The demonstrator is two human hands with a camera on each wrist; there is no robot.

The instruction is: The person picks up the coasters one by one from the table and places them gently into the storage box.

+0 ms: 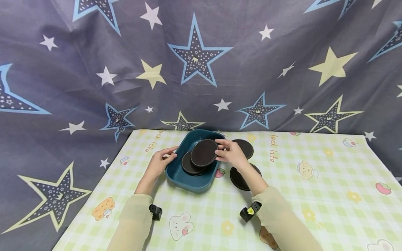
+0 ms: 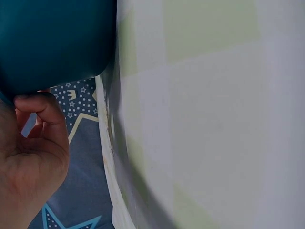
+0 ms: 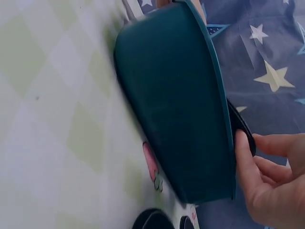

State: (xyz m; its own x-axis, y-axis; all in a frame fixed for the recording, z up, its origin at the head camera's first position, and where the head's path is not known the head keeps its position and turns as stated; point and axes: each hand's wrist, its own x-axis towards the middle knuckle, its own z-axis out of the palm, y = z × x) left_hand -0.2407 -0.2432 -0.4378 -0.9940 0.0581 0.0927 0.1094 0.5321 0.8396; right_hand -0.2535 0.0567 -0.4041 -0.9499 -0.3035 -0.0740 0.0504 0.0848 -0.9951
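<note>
A teal rectangular bin [image 1: 176, 176] stands on the table, with dark round coasters [image 1: 190, 166] lying inside it. My left hand [image 1: 161, 160] pinches the bin's left rim between thumb and fingers; the left wrist view shows this hand [image 2: 40, 143] at the rim from below. Over the bin's opening, my right hand [image 1: 230, 152] pinches the right edge of a dark round coaster [image 1: 204, 152], which sits tilted above those inside. From the side, the right wrist view shows that coaster [image 3: 242, 128] between the thumb and fingers, just past the rim.
Right of the bin, two more spots on the table hold dark coasters: one at the back [image 1: 245, 148], and one nearer [image 1: 240, 179], partly under my right forearm. A checked tablecloth [image 1: 314, 195] covers the table. A grey star-patterned curtain [image 1: 238, 69] hangs behind it.
</note>
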